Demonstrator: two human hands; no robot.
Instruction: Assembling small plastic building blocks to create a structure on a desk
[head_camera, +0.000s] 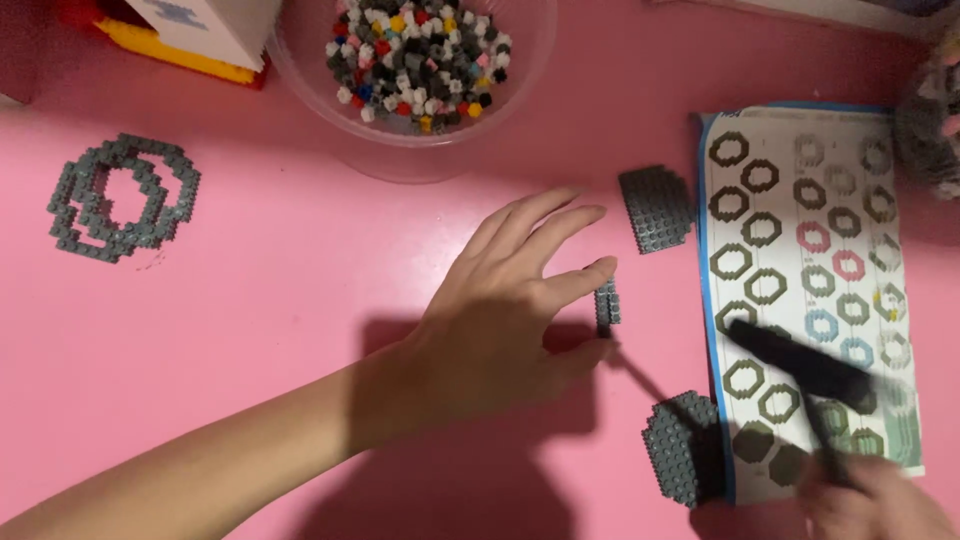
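My left hand (505, 310) reaches across the pink table and pinches a small grey brick strip (607, 303) between thumb and forefinger, its other fingers spread. My right hand (880, 505) sits at the bottom right edge, closed on a black tool (800, 365) that is blurred and lies over the printed instruction sheet (805, 290). A curved grey brick piece (657, 208) rests just left of the sheet's top. An octagonal grey brick piece (682, 448) lies at the sheet's lower left corner.
A clear plastic bowl (400, 140) of several small mixed-colour bricks stands at the top middle. Grey brick rings (122, 196) lie linked at the far left. A white and yellow box (190, 35) is at the top left. A grey brick build (935, 130) shows at the right edge.
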